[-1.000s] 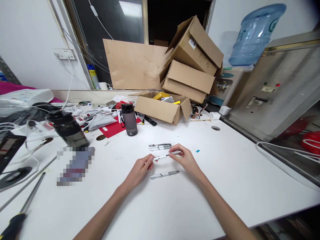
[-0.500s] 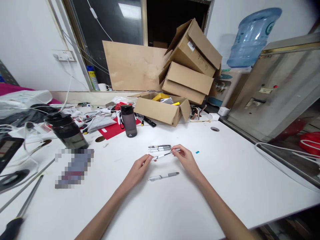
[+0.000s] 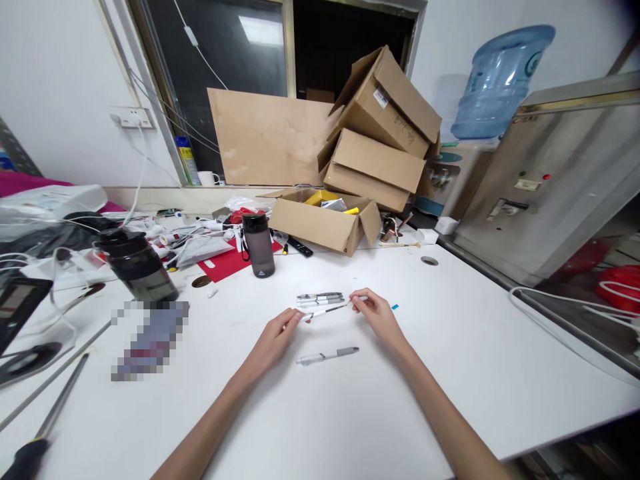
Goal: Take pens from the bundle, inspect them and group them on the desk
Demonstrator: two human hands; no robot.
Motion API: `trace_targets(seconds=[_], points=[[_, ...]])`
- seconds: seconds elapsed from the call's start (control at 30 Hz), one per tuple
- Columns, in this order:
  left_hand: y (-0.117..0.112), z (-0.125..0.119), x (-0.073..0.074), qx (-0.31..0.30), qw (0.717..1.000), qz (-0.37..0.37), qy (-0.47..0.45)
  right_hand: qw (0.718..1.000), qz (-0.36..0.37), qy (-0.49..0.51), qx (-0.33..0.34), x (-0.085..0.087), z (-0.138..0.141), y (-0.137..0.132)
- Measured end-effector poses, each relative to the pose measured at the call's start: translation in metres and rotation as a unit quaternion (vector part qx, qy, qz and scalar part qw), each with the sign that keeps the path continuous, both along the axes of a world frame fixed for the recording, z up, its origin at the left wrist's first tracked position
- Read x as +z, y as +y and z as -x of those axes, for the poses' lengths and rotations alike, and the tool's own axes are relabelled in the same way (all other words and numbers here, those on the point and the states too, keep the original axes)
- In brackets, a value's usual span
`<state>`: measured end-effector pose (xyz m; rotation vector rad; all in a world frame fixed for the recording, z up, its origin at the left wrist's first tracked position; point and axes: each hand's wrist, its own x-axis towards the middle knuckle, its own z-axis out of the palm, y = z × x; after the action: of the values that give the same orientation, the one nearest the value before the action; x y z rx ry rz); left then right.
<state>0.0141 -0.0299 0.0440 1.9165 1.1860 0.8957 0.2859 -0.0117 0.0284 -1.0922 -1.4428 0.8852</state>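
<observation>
My left hand (image 3: 280, 331) is closed on a white pen barrel (image 3: 313, 315), and a thin dark refill sticks out of it to the right. Pinched in my right hand (image 3: 375, 317) is a small light piece, seemingly the pen's front section (image 3: 357, 299), just off the refill's tip. Beyond both hands, several pens (image 3: 320, 299) lie side by side on the white table (image 3: 320, 413). Nearer me rests one more pen (image 3: 327, 355), white and clear with a grey grip, pointing right.
A dark water bottle (image 3: 259, 247) stands behind the pens, beside an open cardboard box (image 3: 315, 223). Left are another bottle (image 3: 140, 267), a pixelated item (image 3: 150, 343) and a screwdriver (image 3: 63, 393). A blue scrap (image 3: 395, 307) lies by my right hand.
My right hand has shifted slightly right, drawing the front piece away from the refill, so more of the refill's tip shows. The left hand has stayed nearly in place.
</observation>
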Motion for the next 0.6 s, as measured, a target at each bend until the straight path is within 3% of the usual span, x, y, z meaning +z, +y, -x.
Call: trace_targets(seconds=[0.2, 0.6], points=[[0.001, 0.001, 0.000, -0.003, 1.000, -0.007, 0.009, 1.000, 0.010, -0.022, -0.014, 0.000, -0.001, -0.002], [0.004, 0.002, -0.007, -0.018, 1.000, -0.020, -0.001, 0.996, 0.010, -0.053, 0.072, -0.005, 0.016, -0.012]])
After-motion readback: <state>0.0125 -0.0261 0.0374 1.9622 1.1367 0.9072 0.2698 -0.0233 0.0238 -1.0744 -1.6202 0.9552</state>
